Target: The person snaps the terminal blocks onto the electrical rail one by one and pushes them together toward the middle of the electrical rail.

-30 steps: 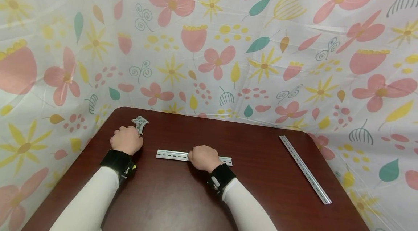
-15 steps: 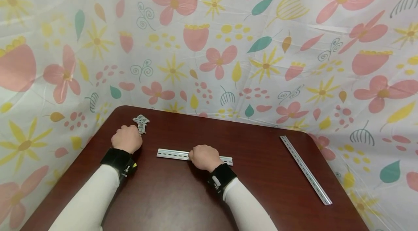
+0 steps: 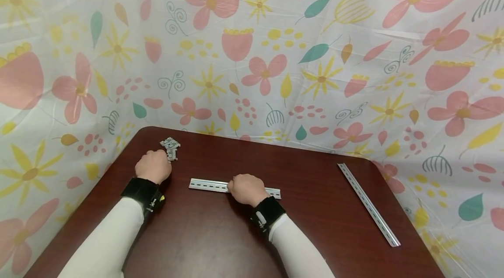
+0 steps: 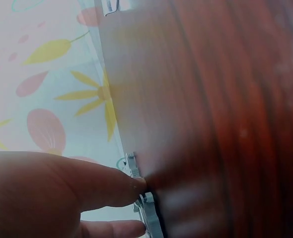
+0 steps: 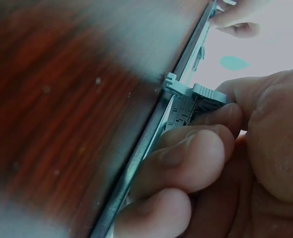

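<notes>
A short slotted metal DIN rail (image 3: 208,185) lies across the middle of the table. Over it is my right hand (image 3: 247,189), whose thumb and fingers pinch a small grey DIN rail end clamp (image 5: 206,94) at the rail; whether it is seated cannot be seen. Further left, my left hand (image 3: 153,167) rests on the table against a small pile of grey end clamps (image 3: 170,143). Its fingertips (image 4: 136,186) touch or sit just beside the nearest clamps (image 4: 149,210), spread apart, with no grip plainly visible.
A longer slotted DIN rail (image 3: 368,203) lies slantwise near the right edge of the dark red-brown table (image 3: 204,243). A flower-printed curtain (image 3: 252,59) hangs behind the table and along its left side.
The head view has tilted very slightly. Both hands, the rails and the pile otherwise keep their places.
</notes>
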Demonstrator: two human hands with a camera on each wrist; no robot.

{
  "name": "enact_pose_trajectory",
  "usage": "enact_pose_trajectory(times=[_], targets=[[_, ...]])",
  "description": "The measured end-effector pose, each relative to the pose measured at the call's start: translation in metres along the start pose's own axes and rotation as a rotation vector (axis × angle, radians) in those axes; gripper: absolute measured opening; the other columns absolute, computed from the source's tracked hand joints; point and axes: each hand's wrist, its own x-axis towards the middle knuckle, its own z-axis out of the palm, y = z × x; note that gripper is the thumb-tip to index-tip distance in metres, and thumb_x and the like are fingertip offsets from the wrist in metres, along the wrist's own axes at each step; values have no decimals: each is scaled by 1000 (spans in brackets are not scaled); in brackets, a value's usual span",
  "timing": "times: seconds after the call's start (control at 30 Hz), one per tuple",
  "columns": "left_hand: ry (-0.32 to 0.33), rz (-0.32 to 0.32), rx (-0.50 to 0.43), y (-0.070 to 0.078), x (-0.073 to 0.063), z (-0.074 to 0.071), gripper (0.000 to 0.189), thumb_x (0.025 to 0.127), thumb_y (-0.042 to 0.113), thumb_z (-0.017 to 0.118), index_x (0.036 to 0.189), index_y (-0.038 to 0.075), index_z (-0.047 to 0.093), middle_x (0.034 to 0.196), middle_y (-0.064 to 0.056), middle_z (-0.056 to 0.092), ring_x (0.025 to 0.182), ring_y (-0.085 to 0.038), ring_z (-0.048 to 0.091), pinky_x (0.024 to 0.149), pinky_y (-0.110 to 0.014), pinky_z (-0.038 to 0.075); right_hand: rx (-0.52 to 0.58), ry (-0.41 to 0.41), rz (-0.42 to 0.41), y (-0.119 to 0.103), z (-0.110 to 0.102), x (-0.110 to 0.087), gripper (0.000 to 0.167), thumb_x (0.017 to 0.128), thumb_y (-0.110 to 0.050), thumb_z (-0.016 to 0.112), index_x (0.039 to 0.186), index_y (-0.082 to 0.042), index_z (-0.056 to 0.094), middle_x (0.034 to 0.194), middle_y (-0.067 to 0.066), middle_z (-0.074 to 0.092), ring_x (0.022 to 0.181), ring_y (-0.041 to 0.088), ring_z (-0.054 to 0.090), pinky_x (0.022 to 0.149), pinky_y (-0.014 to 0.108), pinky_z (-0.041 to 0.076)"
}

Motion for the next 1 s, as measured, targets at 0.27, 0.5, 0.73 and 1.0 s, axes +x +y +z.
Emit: enact_pose_trajectory(times=[0.27, 0.5, 0.73, 1.0], targets=[[-18, 8, -21, -4, -1, -5, 24, 98, 7, 60, 78, -1, 70, 79, -26, 64, 71, -46, 67, 55, -59, 56, -12, 9, 2, 2, 6, 3, 49, 109, -27, 48, 60, -20, 49, 62, -1, 45, 56, 19, 49, 47, 41, 43], [-22, 10, -33, -4, -2, -7, 23, 95, 10, 64, 75, 4, 72, 72, -18, 65, 65, -39, 65, 51, -55, 54, -1, -32, 28, -11, -10, -6, 51, 111, -24, 51, 61, -16, 52, 62, 2, 46, 57, 19, 50, 50, 40, 44], [-32, 19, -32, -4, -2, -6, 22, 95, 14, 69, 75, 5, 73, 74, -17, 67, 66, -38, 65, 52, -54, 54, -25, -22, 36, -13, -11, -8, 51, 112, -25, 50, 61, -19, 49, 62, -1, 42, 56, 17, 46, 50, 38, 40], [-44, 23, -27, -2, -3, -10, 20, 95, 16, 72, 82, 1, 75, 77, -20, 68, 67, -40, 65, 52, -56, 55, -16, -25, 50, -12, -12, -8, 50, 112, -25, 51, 63, -16, 54, 63, 3, 48, 59, 20, 52, 52, 41, 44]])
